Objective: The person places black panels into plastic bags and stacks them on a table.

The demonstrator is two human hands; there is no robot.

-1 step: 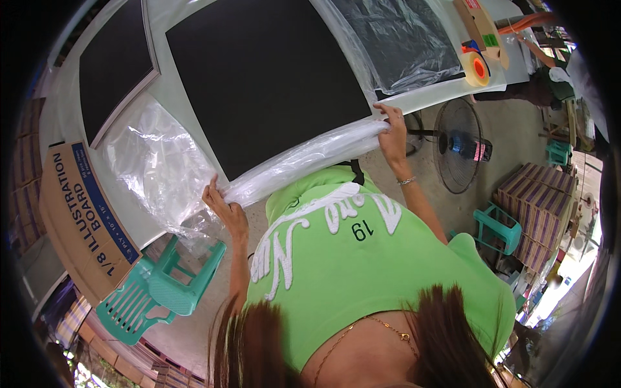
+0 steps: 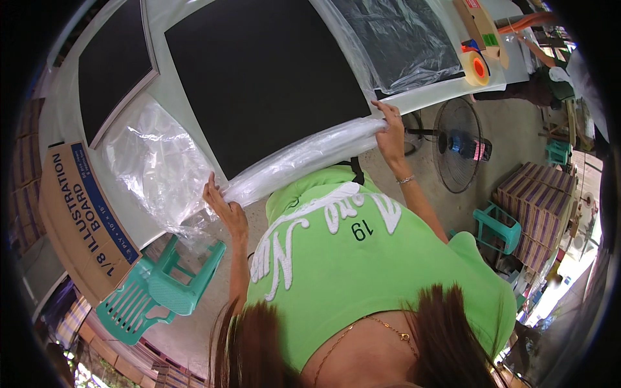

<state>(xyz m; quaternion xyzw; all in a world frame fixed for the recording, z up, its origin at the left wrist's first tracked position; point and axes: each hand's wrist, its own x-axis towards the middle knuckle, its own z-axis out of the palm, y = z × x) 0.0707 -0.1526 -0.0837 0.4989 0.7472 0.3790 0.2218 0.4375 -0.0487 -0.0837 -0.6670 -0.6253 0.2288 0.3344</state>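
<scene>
A large black board (image 2: 268, 84) lies on the table in front of me. Along its near edge runs a gathered strip of clear plastic (image 2: 307, 158), the shape of a bunched bag or sleeve. At the strip's left end, beside the board's near corner, my left hand (image 2: 226, 208) grips the plastic between thumb and fingers. My right hand (image 2: 391, 137) is closed on the other end, its fingertips at the board's right corner. How far the plastic reaches under or over the board cannot be made out.
Left of the board are loose clear plastic (image 2: 158, 161), a framed black panel (image 2: 113, 71) and a cardboard box (image 2: 87, 223). A plastic-covered black board (image 2: 401, 45) and a tape roll (image 2: 477, 68) lie right. Around stand a fan (image 2: 458, 143) and green chairs (image 2: 178, 281).
Both hands have shifted very slightly away from me, and the right end of the plastic strip has moved with my right hand. The board looks nearly unmoved.
</scene>
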